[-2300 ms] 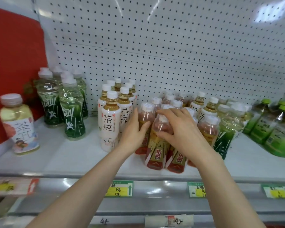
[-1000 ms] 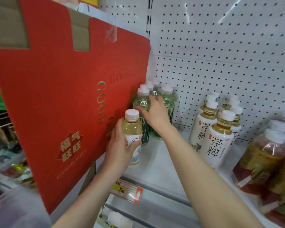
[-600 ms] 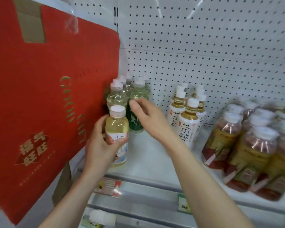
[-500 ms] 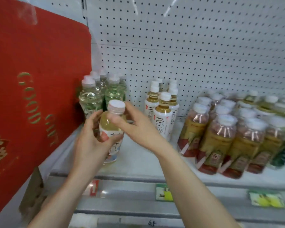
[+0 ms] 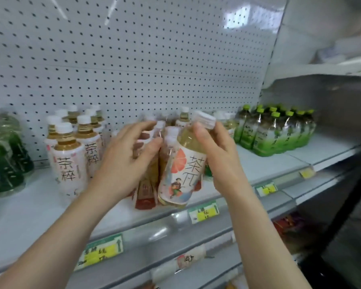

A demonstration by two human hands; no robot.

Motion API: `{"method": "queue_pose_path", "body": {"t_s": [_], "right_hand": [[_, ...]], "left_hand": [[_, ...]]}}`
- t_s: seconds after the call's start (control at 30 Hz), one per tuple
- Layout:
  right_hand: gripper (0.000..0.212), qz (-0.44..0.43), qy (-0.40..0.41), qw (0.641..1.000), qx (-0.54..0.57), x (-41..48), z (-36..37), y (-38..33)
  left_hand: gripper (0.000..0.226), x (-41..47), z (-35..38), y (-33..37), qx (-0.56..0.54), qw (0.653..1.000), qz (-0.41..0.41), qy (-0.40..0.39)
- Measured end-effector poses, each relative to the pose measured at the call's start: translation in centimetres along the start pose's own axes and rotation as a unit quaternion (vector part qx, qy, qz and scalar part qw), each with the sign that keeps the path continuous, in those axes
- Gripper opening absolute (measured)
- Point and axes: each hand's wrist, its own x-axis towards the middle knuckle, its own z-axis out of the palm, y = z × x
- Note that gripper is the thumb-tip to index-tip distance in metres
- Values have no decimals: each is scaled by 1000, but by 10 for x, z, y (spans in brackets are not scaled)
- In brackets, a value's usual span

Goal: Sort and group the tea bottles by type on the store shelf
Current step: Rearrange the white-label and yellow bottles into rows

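Carrying the grapefruit bottle rightward, right hand now.

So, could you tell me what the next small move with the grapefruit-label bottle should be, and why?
Probably keep carrying it rightward to look for matching bottles. The right hand holds the grapefruit-label bottle tilted, off the shelf, in front of the red-label bottles, while the left hand rests on those. No bottle in clear view matches it; the white-label group and green-capped pack differ.
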Motion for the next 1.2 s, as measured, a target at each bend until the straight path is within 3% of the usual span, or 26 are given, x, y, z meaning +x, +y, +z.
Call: {"method": "queue_pose_path", "body": {"t_s": [0.3, 0.47, 0.57, 0.73, 0.8, 0.87, 0.93, 1.2], "right_hand": [[35, 40, 90, 988, -119, 66, -201, 60], [35, 85, 50, 985, -138, 130, -250, 117], [21, 125, -8, 983, -136, 164, -260, 149], [32, 140, -77, 972, -171, 193, -268, 175], [45, 130, -99, 957, -241, 198, -269, 176], [56, 112, -87, 933, -330, 201, -266, 174], [49, 78, -57, 921, -378, 203, -259, 173], [43, 38, -83, 926, -367, 232, -207, 194]], "left_hand": [[66, 93, 163, 34, 222, 972, 48, -53], [70, 113, 222, 35, 290, 956, 36, -31], [70, 120, 236, 34, 314, 950, 6, 5], [73, 132, 240, 32, 336, 941, -12, 45], [67, 136, 241, 30, 344, 938, -19, 32], [63, 137, 242, 27, 344, 938, -19, 30], [61, 136, 241, 26, 338, 940, -17, 41], [58, 135, 241, 23, 349, 936, -11, 44]]}}
